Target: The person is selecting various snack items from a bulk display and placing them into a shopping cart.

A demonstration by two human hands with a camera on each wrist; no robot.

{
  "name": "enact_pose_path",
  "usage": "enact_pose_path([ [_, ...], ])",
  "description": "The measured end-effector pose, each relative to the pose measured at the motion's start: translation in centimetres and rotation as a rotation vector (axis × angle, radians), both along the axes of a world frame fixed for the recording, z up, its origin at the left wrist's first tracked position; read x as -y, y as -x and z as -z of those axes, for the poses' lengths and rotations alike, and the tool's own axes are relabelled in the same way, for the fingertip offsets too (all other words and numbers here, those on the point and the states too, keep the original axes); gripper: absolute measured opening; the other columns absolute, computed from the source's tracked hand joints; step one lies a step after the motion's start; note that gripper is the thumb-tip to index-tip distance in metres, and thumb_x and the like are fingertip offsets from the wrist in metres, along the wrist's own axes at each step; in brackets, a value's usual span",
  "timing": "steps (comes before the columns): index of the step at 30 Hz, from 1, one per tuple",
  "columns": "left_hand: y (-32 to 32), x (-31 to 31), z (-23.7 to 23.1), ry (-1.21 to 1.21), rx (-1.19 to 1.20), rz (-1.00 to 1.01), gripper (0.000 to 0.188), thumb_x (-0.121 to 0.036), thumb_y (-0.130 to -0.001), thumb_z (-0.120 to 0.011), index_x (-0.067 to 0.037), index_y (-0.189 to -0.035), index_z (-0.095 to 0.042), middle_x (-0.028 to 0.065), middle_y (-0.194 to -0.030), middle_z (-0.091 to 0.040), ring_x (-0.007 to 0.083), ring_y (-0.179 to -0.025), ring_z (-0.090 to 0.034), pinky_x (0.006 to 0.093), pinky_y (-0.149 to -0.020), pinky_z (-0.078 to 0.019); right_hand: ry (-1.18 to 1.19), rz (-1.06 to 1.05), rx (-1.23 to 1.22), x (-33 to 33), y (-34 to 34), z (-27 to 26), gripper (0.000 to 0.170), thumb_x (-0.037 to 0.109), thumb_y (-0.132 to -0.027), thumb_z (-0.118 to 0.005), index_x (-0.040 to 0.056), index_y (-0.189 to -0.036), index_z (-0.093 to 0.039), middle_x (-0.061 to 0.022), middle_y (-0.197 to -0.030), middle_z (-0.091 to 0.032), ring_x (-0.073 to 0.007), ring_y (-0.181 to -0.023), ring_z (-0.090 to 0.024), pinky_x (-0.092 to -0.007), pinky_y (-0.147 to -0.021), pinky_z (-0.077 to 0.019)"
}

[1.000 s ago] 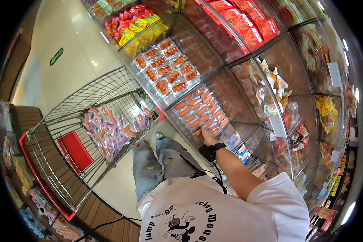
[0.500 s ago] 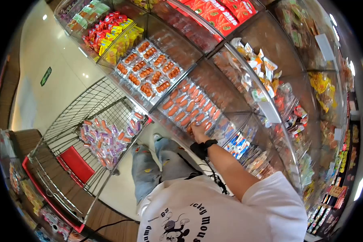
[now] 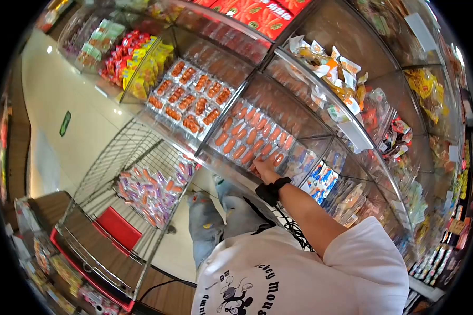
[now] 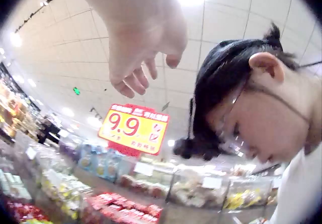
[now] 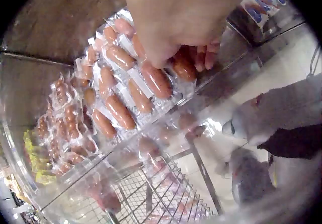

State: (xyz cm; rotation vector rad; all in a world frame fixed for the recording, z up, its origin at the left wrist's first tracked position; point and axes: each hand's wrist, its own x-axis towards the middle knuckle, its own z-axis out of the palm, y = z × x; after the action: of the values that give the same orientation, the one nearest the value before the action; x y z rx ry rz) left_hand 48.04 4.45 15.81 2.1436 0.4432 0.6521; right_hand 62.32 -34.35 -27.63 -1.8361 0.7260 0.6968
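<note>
At the near corner of a clear bin (image 3: 223, 163), my right hand (image 3: 263, 169) reaches in among rows of wrapped sausages. In the right wrist view its thumb and curled fingers pinch a single packed sausage (image 5: 183, 69) by the front wall; the hand hides part of it. More sausages (image 5: 119, 112) lie flat in rows beside it, each in clear film. My left hand (image 4: 143, 43) shows only in the left wrist view, raised against the ceiling, its fingers loosely bent and holding nothing.
A wire shopping cart (image 3: 55, 236) stands at the left, with a heap of small sausage packs (image 3: 150, 191) inside. Next to the sausage bin are packs of reddish-brown beaded snacks (image 3: 186, 102) and blue-white packs (image 3: 320, 182). A raised shelf rail (image 3: 320, 89) runs along the right. A price sign (image 4: 133, 128) hangs beyond.
The head view has turned, so the bins and cart sit differently in the picture. My right hand stays low at the sausage bin's near corner, with its fingers down among the packs.
</note>
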Motion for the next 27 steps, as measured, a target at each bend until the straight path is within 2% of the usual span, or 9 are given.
enact_pose_path([
  [4, 4.6, 0.7, 0.4, 0.333, -0.007, -0.066, 0.045, -0.033, -0.079, -0.042, -0.006, -0.115, -0.036, 0.0041, -0.100, -0.048, 0.0090, -0.076, -0.045, 0.0229, -0.068, -0.0365, -0.080, -0.133, 0.093, 0.5, 0.1, 2.7, 0.012, 0.008, -0.070, -0.052, 0.0020, -0.061, -0.047, -0.0072, -0.054, -0.052, -0.0127, -0.040, -0.043, -0.0256, -0.035, -0.0294],
  [7, 6.6, 3.4, 6.6, 0.531, -0.224, -0.215, 0.064, -0.043, -0.070, -0.053, -0.002, -0.116, -0.034, 0.0102, -0.107, -0.044, 0.0147, -0.087, -0.047, 0.0242, -0.067, -0.0395, -0.011, -0.034, 0.050, 0.1, 0.0, 3.8, 0.017, 0.012, -0.067, -0.053, -0.0012, -0.057, -0.050, -0.0112, -0.059, -0.055, -0.0210, -0.052, -0.052, -0.0328, -0.047, -0.0396],
  [10, 9.8, 3.5, 13.7, 0.626, -0.364, -0.235, 0.043, -0.027, -0.078, -0.048, -0.008, -0.115, -0.036, 0.0053, -0.106, -0.045, 0.0121, -0.082, -0.047, 0.0240, -0.065, -0.0386, 0.127, -0.197, -0.046, 0.0, -0.6, 3.7, 0.015, 0.011, -0.065, -0.053, -0.0015, -0.057, -0.048, -0.0124, -0.060, -0.054, -0.0248, -0.053, -0.052, -0.0346, -0.048, -0.0396],
  [13, 11.8, 4.1, 18.6, 0.728, -0.446, -0.322, 0.037, -0.021, -0.081, -0.044, -0.008, -0.115, -0.037, 0.0056, -0.106, -0.045, 0.0114, -0.081, -0.047, 0.0244, -0.065, -0.0385, 0.173, -0.101, 0.072, -1.3, -0.7, -1.4, 0.021, 0.019, -0.067, -0.057, 0.0015, -0.063, -0.046, -0.0035, -0.056, -0.049, -0.0161, -0.046, -0.046, -0.0235, -0.045, -0.0375],
  [16, 13.9, 3.7, 22.2, 0.744, -0.531, -0.375, 0.033, -0.018, -0.081, -0.042, -0.008, -0.112, -0.040, 0.0057, -0.104, -0.047, 0.0112, -0.082, -0.048, 0.0238, -0.064, -0.0390, -0.038, -0.344, 0.112, 1.7, 0.3, 5.6, 0.026, 0.025, -0.068, -0.056, 0.0005, -0.071, -0.048, -0.0038, -0.063, -0.049, -0.0141, -0.054, -0.047, -0.0252, -0.048, -0.0383],
  [21, 17.3, 2.8, 24.7, 0.713, -0.579, -0.360, 0.028, -0.017, -0.082, -0.041, -0.007, -0.108, -0.044, 0.0052, -0.102, -0.050, 0.0132, -0.086, -0.049, 0.0233, -0.065, -0.0396, -0.075, 0.052, 0.019, -1.8, -1.7, -6.4, 0.021, 0.014, -0.070, -0.052, -0.0009, -0.081, -0.044, -0.0090, -0.073, -0.050, -0.0159, -0.067, -0.049, -0.0276, -0.062, -0.0403],
  [22, 18.0, 2.3, 25.5, 0.742, -0.592, -0.374, 0.028, -0.017, -0.082, -0.041, -0.006, -0.107, -0.044, 0.0051, -0.101, -0.050, 0.0133, -0.085, -0.050, 0.0237, -0.065, -0.0396, 0.103, 0.020, 0.479, -3.4, -1.1, -8.6, 0.021, 0.008, -0.069, -0.053, -0.0008, -0.082, -0.039, -0.0082, -0.067, -0.048, -0.0173, -0.052, -0.049, -0.0275, -0.042, -0.0390],
  [23, 18.3, 1.8, 26.2, 0.776, -0.602, -0.381, 0.027, -0.017, -0.082, -0.041, -0.006, -0.106, -0.045, 0.0049, -0.100, -0.051, 0.0134, -0.085, -0.050, 0.0242, -0.066, -0.0396, 0.338, -0.233, 0.735, -2.9, -1.3, -6.2, 0.021, 0.009, -0.071, -0.053, 0.0003, -0.085, -0.040, -0.0069, -0.067, -0.046, -0.0161, -0.056, -0.047, -0.0260, -0.048, -0.0392],
  [27, 18.6, -0.7, 28.7, 1.024, -0.606, -0.480, 0.030, -0.021, -0.080, -0.043, -0.007, -0.106, -0.044, 0.0055, -0.099, -0.051, 0.0148, -0.085, -0.049, 0.0272, -0.069, -0.0397, -0.005, -0.515, 0.802, -11.2, -0.2, -15.1, 0.015, 0.005, -0.073, -0.050, 0.0022, -0.085, -0.042, -0.0065, -0.068, -0.046, -0.0162, -0.058, -0.047, -0.0253, -0.052, -0.0383],
])
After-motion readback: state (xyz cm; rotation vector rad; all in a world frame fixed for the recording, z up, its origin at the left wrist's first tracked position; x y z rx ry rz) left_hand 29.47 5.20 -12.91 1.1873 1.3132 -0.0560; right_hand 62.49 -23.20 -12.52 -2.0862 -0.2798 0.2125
